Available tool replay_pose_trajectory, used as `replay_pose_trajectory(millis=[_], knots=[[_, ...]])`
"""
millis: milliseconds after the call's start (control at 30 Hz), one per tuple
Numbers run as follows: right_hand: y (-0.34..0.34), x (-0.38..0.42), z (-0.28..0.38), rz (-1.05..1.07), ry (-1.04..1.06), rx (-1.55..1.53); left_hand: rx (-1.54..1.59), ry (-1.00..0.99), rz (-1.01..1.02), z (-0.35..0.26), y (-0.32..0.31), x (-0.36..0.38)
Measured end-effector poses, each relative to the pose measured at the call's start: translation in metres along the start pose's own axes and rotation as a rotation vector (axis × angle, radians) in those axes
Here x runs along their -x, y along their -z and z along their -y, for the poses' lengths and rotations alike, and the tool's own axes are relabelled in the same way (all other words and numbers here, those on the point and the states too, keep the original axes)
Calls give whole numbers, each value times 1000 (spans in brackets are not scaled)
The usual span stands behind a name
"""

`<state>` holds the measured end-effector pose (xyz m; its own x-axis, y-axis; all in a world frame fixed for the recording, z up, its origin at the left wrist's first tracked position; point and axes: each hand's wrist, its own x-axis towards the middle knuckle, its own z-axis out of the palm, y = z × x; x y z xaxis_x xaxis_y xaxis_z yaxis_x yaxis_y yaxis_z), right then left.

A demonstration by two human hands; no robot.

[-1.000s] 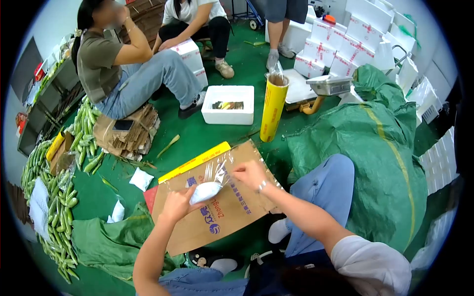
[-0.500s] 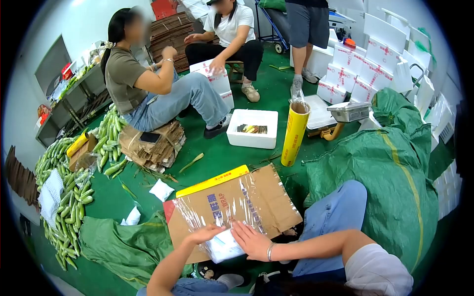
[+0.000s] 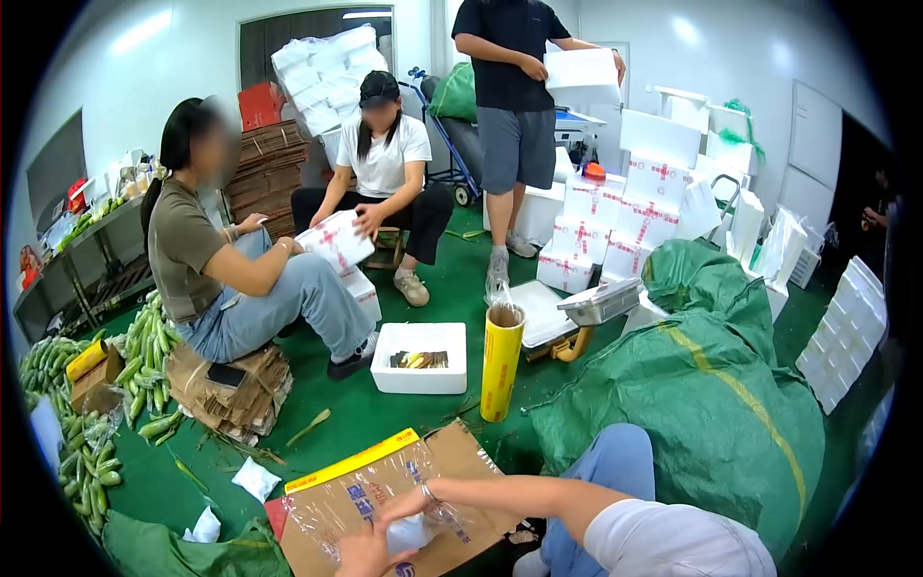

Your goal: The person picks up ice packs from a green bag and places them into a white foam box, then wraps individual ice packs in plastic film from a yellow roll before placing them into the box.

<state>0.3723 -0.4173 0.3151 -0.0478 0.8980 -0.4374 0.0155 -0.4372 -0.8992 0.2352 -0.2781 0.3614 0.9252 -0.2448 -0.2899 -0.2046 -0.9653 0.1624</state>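
A white packet (image 3: 411,535) lies on a flattened cardboard sheet (image 3: 471,471) in front of me, with clear cling film (image 3: 332,510) around and beside it. My left hand (image 3: 361,552) is closed around the packet's left end, low in the view. From above, my right hand (image 3: 406,504) reaches across with bent fingers pinched on the film, close to my left fingers. What exactly its fingertips grip is partly hidden. Along the sheet's far edge runs a yellow cling-film box strip (image 3: 351,462).
Ahead stand a yellow film roll (image 3: 501,370), a white foam box (image 3: 421,383) and a scale (image 3: 598,303). Green sacks (image 3: 692,385) fill my right; cucumber-like vegetables (image 3: 91,471) are heaped left. Two seated people handle a taped white box (image 3: 336,240); a standing person carries a foam box (image 3: 583,77).
My view has tilted up and right. My flat hands on the packet have changed to bent fingers, the right crossing toward the left. The seated person's taped box is now tilted up.
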Motion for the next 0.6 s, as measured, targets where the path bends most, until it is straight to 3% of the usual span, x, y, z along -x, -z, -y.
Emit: replay_pose_trajectory(millis=[33,67,133,167,200,267,300,367,400,467,500,533,600], knots=[[7,-13,-9,-54,151,-279,-18,148,61,-1,3,-3],[17,-25,-17,-55,154,-278,-22,148,59,6,-2,-10],[24,-48,-32,24,22,-107,-7,70,-305,31,-31,-31],[20,-39,-23,-48,-84,-110,38,54,-397,39,-37,-37],[34,-68,-46,118,74,-85,27,52,-369,46,-45,-39],[14,-18,8,-72,-178,55,210,43,-399,38,-25,-39],[14,-28,-6,13,-112,-29,204,45,-361,38,-24,-41],[23,-61,-54,104,-43,-75,580,65,-50,42,-31,-44],[13,-55,-48,110,-33,-83,573,73,-40,34,-39,-42],[-5,-28,-31,-5,43,12,1106,44,-207,13,-73,-33],[-6,-54,-66,-109,231,255,1564,629,380,40,-150,-36],[-11,-58,-72,-109,240,248,1746,654,498,21,-164,-15],[-22,-59,-79,-303,308,319,2010,564,581,-18,-178,24]])
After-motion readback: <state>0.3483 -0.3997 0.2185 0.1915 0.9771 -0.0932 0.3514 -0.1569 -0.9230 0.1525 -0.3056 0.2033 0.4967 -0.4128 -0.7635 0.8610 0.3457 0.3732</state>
